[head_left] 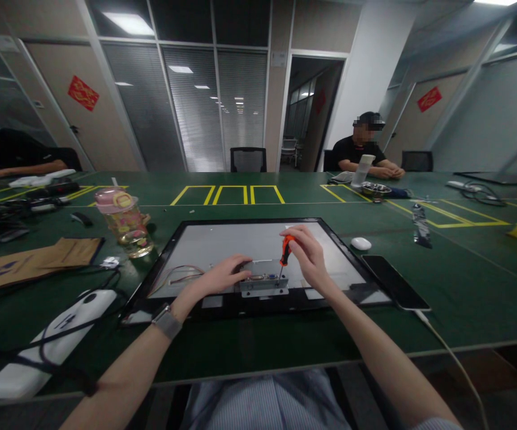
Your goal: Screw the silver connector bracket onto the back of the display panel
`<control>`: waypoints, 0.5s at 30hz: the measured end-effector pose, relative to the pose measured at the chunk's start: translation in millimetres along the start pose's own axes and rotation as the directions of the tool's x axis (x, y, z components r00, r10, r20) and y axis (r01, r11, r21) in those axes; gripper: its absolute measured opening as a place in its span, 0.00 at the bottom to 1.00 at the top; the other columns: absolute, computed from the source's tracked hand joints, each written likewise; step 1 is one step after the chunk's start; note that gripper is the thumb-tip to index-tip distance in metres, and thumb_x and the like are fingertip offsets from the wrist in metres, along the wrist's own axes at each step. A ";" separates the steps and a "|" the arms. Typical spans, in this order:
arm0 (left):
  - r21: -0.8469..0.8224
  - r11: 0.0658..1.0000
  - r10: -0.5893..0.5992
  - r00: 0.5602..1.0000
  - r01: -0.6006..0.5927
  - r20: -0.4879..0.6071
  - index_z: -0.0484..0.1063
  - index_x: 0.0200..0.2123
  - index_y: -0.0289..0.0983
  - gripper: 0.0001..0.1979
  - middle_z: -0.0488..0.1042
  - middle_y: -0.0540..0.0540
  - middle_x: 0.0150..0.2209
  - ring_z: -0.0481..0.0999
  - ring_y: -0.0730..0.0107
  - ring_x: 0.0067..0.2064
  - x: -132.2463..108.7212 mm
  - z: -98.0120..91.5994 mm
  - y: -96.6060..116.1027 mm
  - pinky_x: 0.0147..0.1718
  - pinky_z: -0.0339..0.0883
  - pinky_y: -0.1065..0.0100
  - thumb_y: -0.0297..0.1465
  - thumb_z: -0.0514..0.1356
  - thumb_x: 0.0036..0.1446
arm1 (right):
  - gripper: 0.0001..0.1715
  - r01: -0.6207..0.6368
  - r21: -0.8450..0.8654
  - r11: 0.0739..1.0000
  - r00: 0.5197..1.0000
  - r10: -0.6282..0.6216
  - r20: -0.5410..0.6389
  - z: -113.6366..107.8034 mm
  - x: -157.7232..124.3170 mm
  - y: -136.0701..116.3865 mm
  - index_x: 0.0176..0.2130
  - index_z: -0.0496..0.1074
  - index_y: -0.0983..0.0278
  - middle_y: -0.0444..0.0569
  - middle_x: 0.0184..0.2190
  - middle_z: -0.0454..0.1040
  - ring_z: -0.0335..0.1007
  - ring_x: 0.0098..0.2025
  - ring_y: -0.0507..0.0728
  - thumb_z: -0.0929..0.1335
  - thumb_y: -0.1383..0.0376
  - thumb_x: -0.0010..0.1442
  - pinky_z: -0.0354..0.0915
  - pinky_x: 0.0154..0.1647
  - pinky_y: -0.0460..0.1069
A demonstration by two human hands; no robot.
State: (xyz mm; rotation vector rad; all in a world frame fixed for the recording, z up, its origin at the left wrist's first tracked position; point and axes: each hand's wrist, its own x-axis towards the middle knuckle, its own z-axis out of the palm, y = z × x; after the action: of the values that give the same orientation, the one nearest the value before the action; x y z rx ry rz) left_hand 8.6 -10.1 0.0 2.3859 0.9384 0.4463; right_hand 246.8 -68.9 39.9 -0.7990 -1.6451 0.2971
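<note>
A flat display panel (222, 242) with a black frame lies on the green table before me. Near its front edge sits a metal bracket (262, 286) with connector ports along it. My right hand (310, 254) grips an orange and black screwdriver (288, 248), whose shaft points down to the right end of the bracket. My left hand (222, 273) rests at the bracket's left end, its fingers reaching over it; whether they pinch anything is hidden. Thin coloured wires (180, 273) lie on the panel left of that hand.
Left of the panel stand a drink cup (126, 224), a paper bag (39, 260) and a white device (57, 340) with black cables. To the right lie a phone (395, 280) on a cable and a white case (360, 243). Two people sit across the table (240, 337).
</note>
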 end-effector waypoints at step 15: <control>-0.021 1.000 -0.023 1.000 0.023 0.011 0.65 0.55 0.35 0.25 0.68 0.41 0.54 0.68 0.60 0.54 -0.3 -0.8 3.0 0.55 0.59 0.63 0.43 0.53 0.61 | 0.16 -0.010 0.057 0.998 1.000 0.009 0.020 0.8 -1.5 0.1 0.49 0.72 0.57 0.50 0.42 0.72 0.71 0.42 0.57 0.60 0.65 0.65 0.68 0.43 0.55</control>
State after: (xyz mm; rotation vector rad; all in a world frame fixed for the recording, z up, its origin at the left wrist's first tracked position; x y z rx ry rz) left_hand 9.6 -11.9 2.3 2.3541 0.9507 0.4321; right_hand 246.2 -69.5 38.5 -0.7630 -1.6447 0.3588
